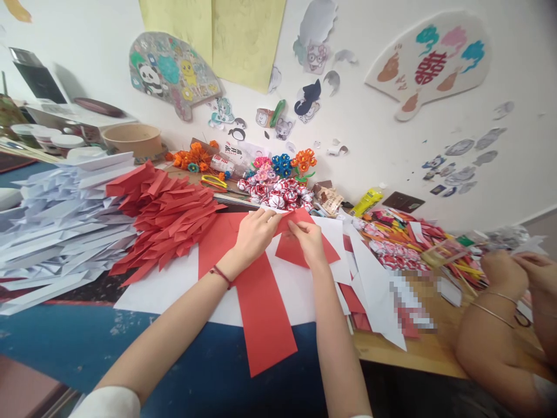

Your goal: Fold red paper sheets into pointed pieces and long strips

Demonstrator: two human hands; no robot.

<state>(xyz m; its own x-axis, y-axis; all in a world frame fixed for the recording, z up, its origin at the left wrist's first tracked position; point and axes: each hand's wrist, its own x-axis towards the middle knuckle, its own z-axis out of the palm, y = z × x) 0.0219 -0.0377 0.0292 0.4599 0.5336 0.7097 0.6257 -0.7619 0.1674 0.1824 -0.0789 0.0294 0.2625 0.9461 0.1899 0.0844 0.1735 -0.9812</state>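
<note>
Between my two hands is a red paper sheet [288, 249], partly folded, with its upper edge raised. The fingers of my left hand [256, 233] are closed on its left side. My right hand [308, 241] pinches the same sheet near its top, thumb and fingers together. Below my left wrist, a long red paper strip [267, 325] hangs over the near edge of a white paper sheet [287, 284]. Left of my hands lies a heap of folded red paper pieces [169, 215], beside a larger heap of folded white paper pieces [73, 232].
Red-and-white paper balls [278, 194] and craft flowers [282, 165] stand against the wall. Yellow scissors [213, 181] lie left of them. At right are loose white sheets [374, 290] and another person's hands [507, 276]. The blue table edge [174, 348] is near me.
</note>
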